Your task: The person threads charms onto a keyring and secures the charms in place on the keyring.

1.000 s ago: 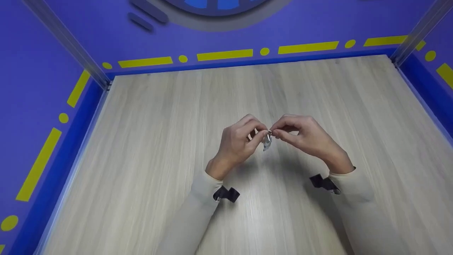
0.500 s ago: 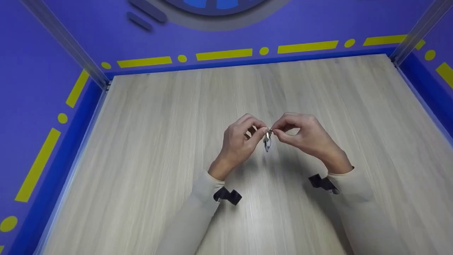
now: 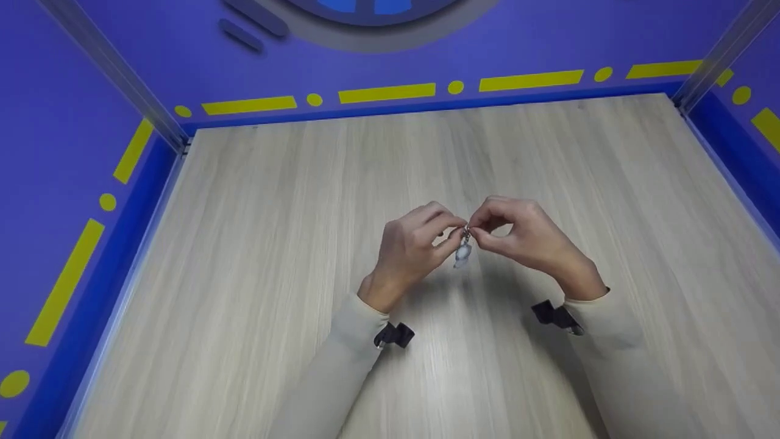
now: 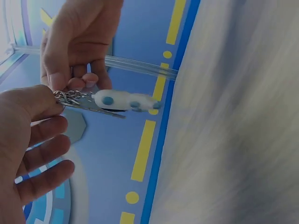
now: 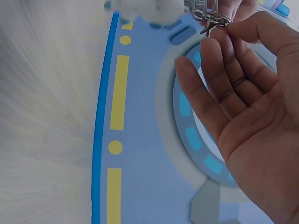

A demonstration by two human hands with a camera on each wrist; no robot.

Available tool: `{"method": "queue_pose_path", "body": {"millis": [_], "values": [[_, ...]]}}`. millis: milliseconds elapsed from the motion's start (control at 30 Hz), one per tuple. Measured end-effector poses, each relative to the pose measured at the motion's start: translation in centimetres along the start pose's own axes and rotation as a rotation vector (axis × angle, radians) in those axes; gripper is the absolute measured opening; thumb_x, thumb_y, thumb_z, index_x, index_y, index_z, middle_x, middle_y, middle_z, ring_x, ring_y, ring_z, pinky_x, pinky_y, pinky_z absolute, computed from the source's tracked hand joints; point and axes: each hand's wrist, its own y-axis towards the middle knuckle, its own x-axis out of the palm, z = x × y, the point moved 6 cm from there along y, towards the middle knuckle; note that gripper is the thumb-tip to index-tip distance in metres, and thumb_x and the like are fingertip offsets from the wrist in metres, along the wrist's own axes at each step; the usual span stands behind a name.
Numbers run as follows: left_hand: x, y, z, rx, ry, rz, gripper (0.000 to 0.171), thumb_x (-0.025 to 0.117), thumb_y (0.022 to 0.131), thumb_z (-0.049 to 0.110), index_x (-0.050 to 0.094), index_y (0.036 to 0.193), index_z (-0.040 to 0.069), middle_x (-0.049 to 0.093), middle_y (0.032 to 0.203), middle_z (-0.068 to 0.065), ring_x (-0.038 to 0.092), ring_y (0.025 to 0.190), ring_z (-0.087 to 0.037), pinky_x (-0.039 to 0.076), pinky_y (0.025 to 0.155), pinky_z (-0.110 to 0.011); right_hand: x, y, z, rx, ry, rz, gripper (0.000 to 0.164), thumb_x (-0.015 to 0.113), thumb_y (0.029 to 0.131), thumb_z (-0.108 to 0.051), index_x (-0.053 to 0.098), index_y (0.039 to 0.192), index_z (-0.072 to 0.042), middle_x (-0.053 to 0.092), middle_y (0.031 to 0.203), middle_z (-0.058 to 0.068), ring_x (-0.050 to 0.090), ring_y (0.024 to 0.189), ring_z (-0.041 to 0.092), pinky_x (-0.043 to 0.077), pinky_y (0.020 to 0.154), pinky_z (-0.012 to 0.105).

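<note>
Both hands meet over the middle of the table, pinching a keychain between them. My left hand [image 3: 409, 247] has its thumb and index finger at the metal end; its other fingers spread loosely in the left wrist view. From the other side, my right hand [image 3: 539, 235] pinches the chain [image 5: 216, 18] between thumb and fingertip. A white charm [image 4: 124, 100] with blue spots dangles below the fingertips, also seen in the head view as a small pale shape [image 3: 463, 252]. Beside the charm, a thin flat metal piece [image 4: 105, 111] hangs from the same end. Fingertips partly hide the ring end.
The wood-grain table [image 3: 274, 213] extends around the hands. Blue-purple panels [image 3: 378, 73] with yellow marks stand along its back and sides, joined by metal corner posts [image 3: 116, 73]. Black straps [image 3: 395, 335] sit at both wrists.
The charm has turned and hangs slightly lower, its white face now showing. My left fingers have shifted slightly right along the metal end; the right hand stays nearly in place.
</note>
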Motion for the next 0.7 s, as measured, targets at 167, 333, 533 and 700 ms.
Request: {"method": "queue_pose_path", "body": {"millis": [167, 333, 533, 700], "values": [[-0.2, -0.1, 0.4, 0.073, 0.065, 0.037, 0.005, 0.081, 0.089, 0.007, 0.078, 0.088, 0.011, 0.070, 0.084, 0.002, 0.064, 0.068, -0.013, 0.050, 0.053, -0.024, 0.0, 0.1, 0.1, 0.006, 0.011, 0.004, 0.017, 0.074, 0.091, 0.011, 0.076, 0.092, -0.006, 0.072, 0.090, -0.006, 0.068, 0.082, 0.015, 0.057, 0.077, 0.028], [0.0, -0.1, -0.1, -0.027, -0.025, 0.039, 0.006, 0.079, 0.090, 0.007, 0.077, 0.086, 0.012, 0.071, 0.083, 0.003, 0.065, 0.069, -0.011, 0.052, 0.058, -0.022, -0.1, 0.1, 0.0, 0.011, 0.025, 0.017, 0.017, 0.074, 0.091, 0.010, 0.076, 0.092, -0.006, 0.072, 0.089, -0.005, 0.069, 0.082, 0.016, 0.057, 0.077, 0.027], [0.1, -0.1, -0.8, -0.153, -0.153, 0.027, 0.008, 0.078, 0.091, 0.005, 0.078, 0.087, 0.011, 0.072, 0.082, 0.003, 0.069, 0.069, -0.013, 0.057, 0.062, -0.025, -0.1, 0.1, 0.1, 0.025, 0.034, 0.020, 0.014, 0.073, 0.092, 0.008, 0.075, 0.092, -0.007, 0.072, 0.089, -0.004, 0.068, 0.083, 0.017, 0.057, 0.078, 0.028], [0.0, 0.0, -0.5, -0.089, -0.125, 0.026, 0.006, 0.082, 0.089, 0.005, 0.081, 0.089, 0.011, 0.073, 0.085, 0.003, 0.069, 0.070, -0.012, 0.055, 0.064, -0.019, 0.1, 0.0, 0.3, 0.086, 0.062, 0.002, 0.009, 0.072, 0.094, 0.003, 0.072, 0.093, -0.006, 0.072, 0.090, 0.000, 0.068, 0.084, 0.018, 0.056, 0.079, 0.025]]}}
